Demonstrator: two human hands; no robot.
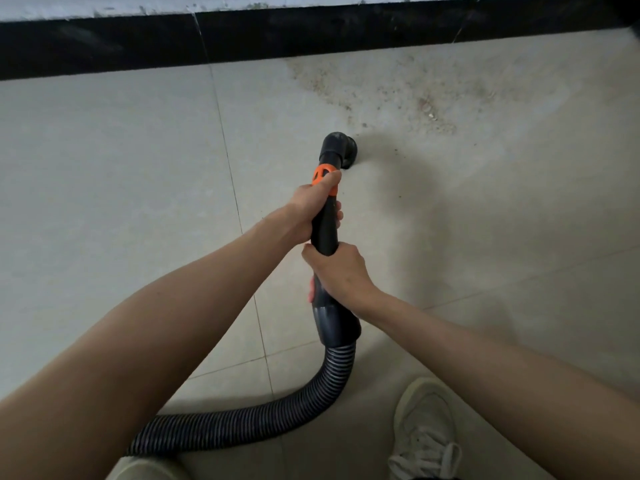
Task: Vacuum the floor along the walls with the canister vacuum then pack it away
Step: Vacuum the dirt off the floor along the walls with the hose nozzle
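Observation:
A black vacuum wand (325, 230) with an orange collar (322, 173) points away from me, and its round nozzle (343, 148) rests on the pale floor tiles. My left hand (313, 206) grips the wand just below the orange collar. My right hand (337, 270) grips it lower down, above the grey cuff. From the cuff a ribbed black hose (263, 417) curves down and left, passing under my left forearm. The canister is out of view.
A black skirting strip (242, 36) runs along the wall at the top. Dust and grit (398, 95) are spread over the tiles right of and beyond the nozzle, up to the skirting. My white shoe (426, 431) stands at the lower right.

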